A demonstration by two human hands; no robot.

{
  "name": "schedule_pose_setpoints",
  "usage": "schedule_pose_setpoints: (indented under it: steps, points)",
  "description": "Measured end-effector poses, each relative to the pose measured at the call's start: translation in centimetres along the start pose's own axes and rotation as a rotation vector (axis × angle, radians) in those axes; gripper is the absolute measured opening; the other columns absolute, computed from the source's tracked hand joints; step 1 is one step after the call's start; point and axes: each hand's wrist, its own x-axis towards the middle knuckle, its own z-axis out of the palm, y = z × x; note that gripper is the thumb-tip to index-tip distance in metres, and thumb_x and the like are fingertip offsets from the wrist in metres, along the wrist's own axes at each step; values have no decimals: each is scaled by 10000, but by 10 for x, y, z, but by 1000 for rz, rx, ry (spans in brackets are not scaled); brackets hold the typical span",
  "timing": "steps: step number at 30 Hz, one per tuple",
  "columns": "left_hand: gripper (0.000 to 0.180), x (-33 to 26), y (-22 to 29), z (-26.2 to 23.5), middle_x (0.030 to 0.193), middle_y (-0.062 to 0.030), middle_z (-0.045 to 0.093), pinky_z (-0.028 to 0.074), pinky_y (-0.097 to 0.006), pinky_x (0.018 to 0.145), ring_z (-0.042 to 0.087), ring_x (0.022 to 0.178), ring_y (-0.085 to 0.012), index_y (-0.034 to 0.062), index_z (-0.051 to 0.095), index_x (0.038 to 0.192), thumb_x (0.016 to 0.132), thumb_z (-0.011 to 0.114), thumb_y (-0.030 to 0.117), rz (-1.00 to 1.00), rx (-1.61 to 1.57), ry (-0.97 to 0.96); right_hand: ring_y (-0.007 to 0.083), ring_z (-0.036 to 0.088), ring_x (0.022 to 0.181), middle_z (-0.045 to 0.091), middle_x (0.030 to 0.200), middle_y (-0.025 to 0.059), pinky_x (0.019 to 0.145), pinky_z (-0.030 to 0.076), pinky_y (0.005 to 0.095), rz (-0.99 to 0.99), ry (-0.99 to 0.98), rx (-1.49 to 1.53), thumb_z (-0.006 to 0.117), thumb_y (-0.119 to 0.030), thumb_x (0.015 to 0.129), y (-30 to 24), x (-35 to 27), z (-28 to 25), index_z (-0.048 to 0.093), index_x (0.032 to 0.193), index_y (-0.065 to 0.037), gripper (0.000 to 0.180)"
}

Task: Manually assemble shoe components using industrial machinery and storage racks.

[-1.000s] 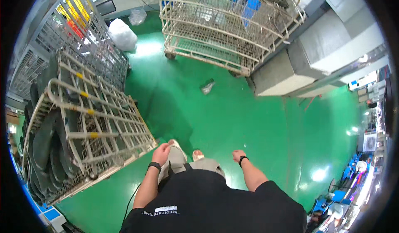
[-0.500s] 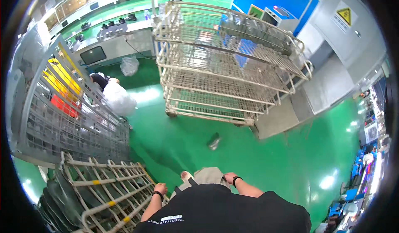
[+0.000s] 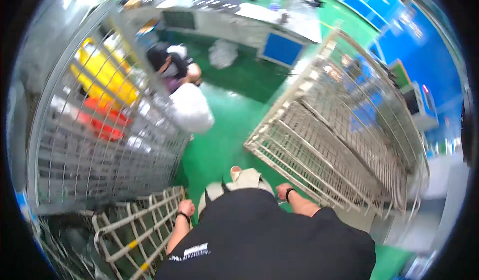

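My left hand (image 3: 186, 208), a dark band at its wrist, hangs loosely curled at my left side with nothing seen in it. It is beside the pale tube frame of a low rack (image 3: 132, 245) and seems apart from it. My right hand (image 3: 284, 191), also banded, is curled at my right hip. Its fingers are partly hidden, and whatever they may hold is too small to make out. Ahead of it on the right stands a large wire-shelf trolley (image 3: 304, 150) of worn pale metal. One sandalled foot (image 3: 236, 172) shows on the green floor.
On the left stands a grey mesh cage (image 3: 107, 172) with yellow and red things behind it. A person (image 3: 172, 63) crouches past it, near a full white bag (image 3: 190, 109). A clear plastic bag (image 3: 223, 54) lies by the long workbench (image 3: 227, 26). Green floor (image 3: 229, 130) runs between cage and trolley.
My view has turned left and moved forward. The trolley now stands further right and closer, and the crouching person shows more fully. Both hands stay low at my sides.
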Motion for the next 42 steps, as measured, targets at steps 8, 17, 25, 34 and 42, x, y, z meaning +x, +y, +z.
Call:
schedule_pose_setpoints:
  steps: [8,17,25,34,42]
  points:
    - [332,37,12,-29,1153,-131,735,512,-399,946,671,1055,-353,117,705,1130,814,663,209,133,1096,35,341,702,983,715,1079,211,832,538,476,-67,-128,181,611,-247,876,-44,114,-195,726,1036,-22,299]
    - [265,204,378,152,894,-226,690,540,-488,731,679,874,-415,54,690,1033,922,567,261,801,1787,-114,364,658,1130,714,1175,182,964,497,400,579,-77,951,629,-543,838,-79,165,-242,739,1124,-84,551]
    - [373,237,560,475,977,-60,669,496,-329,659,611,792,-149,54,628,1193,956,566,335,160,1036,-427,314,642,1196,668,1287,208,1021,482,406,842,60,1418,551,-453,963,-135,138,-265,631,1335,-28,570]
    - [376,401,592,678,798,-170,685,534,-410,626,651,648,-264,1,694,919,901,575,358,115,1695,-598,312,636,1202,658,1305,203,1016,483,412,905,224,1591,549,-438,968,-42,218,-289,611,1355,-22,571]
    - [113,460,661,923,753,-129,686,541,-428,575,668,635,-313,80,686,845,817,609,157,1151,2604,-905,309,631,1207,649,1322,198,1011,484,418,1274,553,1791,547,-424,972,159,202,-393,594,1372,-17,573]
